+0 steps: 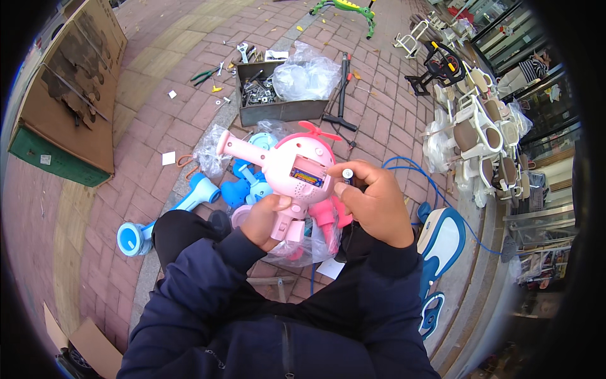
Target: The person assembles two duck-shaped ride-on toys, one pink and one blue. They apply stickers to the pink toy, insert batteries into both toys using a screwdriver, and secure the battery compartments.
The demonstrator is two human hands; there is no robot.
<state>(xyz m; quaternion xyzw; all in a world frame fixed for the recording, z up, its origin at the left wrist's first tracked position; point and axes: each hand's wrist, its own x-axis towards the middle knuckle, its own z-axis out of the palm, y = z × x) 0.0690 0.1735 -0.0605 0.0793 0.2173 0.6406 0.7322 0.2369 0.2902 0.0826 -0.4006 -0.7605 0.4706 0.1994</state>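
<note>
In front of my lap is a pink plastic toy [284,165] with a round body, a handle-like arm and a darker pink propeller. My left hand [260,222] grips its lower end, thumb on top. The toy's battery compartment is uncovered, and batteries [308,177] with dark blue and yellow wrappers lie inside. Beside that opening, my right hand [379,201] pinches a small cylinder with a silvery round end, apparently a battery [347,173]. Its index fingertip reaches the compartment's edge. Under the toy are blue plastic toy parts [237,191] and hot pink parts [328,218], partly in clear plastic bags.
Ahead stands a grey metal toolbox [281,114] with loose hardware and a clear bag [306,79]; pliers [205,76] and a hand pump [344,95] lie beside it. A cardboard box [79,95] is at left. Right are a blue hose [435,183] and stacked child seats [476,136].
</note>
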